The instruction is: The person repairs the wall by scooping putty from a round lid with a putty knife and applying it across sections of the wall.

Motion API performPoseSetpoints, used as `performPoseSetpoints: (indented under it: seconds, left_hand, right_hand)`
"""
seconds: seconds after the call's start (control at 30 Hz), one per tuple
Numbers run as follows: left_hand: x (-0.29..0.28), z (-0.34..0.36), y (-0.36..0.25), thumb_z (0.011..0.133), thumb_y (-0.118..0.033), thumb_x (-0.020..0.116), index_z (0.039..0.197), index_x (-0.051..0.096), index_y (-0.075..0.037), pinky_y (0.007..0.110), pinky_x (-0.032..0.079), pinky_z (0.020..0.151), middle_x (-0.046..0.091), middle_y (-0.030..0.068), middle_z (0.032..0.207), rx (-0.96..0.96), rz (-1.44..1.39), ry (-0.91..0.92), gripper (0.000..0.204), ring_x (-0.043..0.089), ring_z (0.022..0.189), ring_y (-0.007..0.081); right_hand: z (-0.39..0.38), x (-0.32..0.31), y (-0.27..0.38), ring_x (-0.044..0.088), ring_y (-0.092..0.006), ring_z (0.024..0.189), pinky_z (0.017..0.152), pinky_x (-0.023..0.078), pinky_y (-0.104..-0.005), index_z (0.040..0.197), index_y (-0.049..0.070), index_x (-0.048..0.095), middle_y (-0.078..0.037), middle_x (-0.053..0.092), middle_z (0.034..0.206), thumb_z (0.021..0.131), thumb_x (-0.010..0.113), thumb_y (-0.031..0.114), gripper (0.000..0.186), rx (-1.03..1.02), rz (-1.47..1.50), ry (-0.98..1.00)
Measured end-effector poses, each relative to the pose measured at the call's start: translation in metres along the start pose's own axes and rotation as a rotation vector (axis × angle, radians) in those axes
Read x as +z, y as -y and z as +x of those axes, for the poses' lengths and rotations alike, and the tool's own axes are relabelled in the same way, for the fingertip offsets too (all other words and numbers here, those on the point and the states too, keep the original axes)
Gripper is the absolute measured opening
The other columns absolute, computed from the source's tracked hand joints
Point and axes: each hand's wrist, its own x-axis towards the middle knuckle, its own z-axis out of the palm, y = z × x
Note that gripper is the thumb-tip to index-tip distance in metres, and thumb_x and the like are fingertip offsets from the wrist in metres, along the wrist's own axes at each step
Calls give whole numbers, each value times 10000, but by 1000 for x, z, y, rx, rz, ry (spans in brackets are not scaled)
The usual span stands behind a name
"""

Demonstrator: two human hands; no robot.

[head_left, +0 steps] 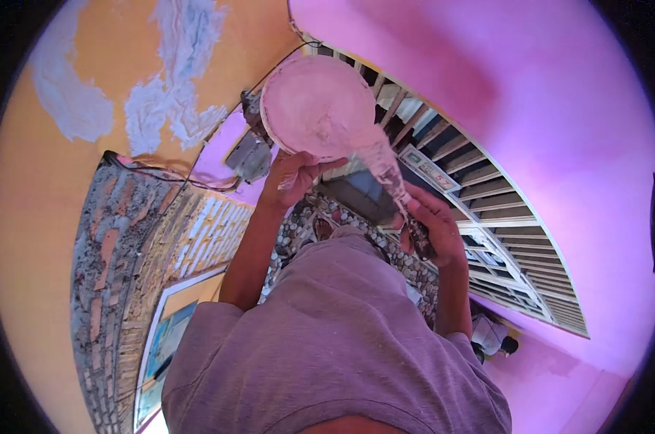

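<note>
My left hand [296,177] is closed on the lower rim of a round, shallow-looking tub [264,119], with pink paint [317,101] across its face. How deep the tub is cannot be seen from here. In my right hand [439,228] is a paintbrush [387,170], its dark, paint-smeared handle wrapped by the fingers. The brush's pink-coated head points up and left, touching or overlapping the tub's lower right edge. Both hands are held out in front of my body.
To the left is an orange wall [125,43] with pale, rough patches [161,108], above exposed brickwork [110,246]. A slatted window frame [486,188] runs along the pink wall [595,181] at right. Thin cables [219,126] hang near the corner. Pebbled flooring [407,264] lies below.
</note>
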Motion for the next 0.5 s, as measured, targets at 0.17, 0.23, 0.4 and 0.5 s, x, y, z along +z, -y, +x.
performPoseSetpoints:
  seconds: [0.17,0.23,0.4,0.5]
  left_hand:
    - [3,-3,2,763,50,515,1222,453,26,529,408,979,519,164,1228,100,94,-25,464,509,1139,325]
    - [3,-2,5,764,49,517,1209,467,28,518,411,979,524,163,1222,105,84,-30,448,513,1135,323]
    - [5,-4,11,771,47,518,1183,488,29,501,407,987,526,168,1217,74,93,-67,414,518,1129,317]
    - [3,-5,18,768,61,509,1191,480,27,496,411,988,521,175,1220,85,75,-53,424,518,1127,321]
  right_hand:
    - [9,12,-2,529,-113,444,388,414,-207,1305,14,429,-73,605,715,929,462,183,413,62,145,111]
    - [14,16,2,520,-103,437,380,402,-207,1301,22,437,-69,605,709,929,461,179,404,74,151,120]
    - [23,17,6,511,-97,432,382,389,-201,1290,34,455,-62,605,693,930,459,176,387,82,135,115]
    - [25,18,7,507,-94,430,388,390,-200,1285,35,462,-59,605,683,928,460,170,381,82,129,103]
